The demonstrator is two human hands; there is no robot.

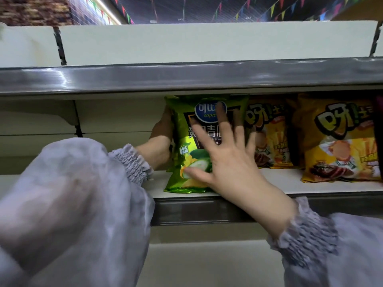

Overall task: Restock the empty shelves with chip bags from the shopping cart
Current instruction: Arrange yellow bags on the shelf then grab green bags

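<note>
Green chip bag (183,131) pressed by splayed-open right grip (226,160)

The left hand (162,131) reaches behind the green chip bag (186,129); its fingers are hidden, so the grasp cannot be read. The right hand (228,162), spread flat on the bag's front, covers much of the printed label. The middle yellow chip bag (269,141) has its left edge concealed by the green bag and the right hand's fingers. The rightmost yellow chip bag (335,146) is overlapped by a dark red object (378,125), cut by the frame edge and unidentifiable. The left sleeve (72,204) is blurred and cropped at left and bottom.
</note>
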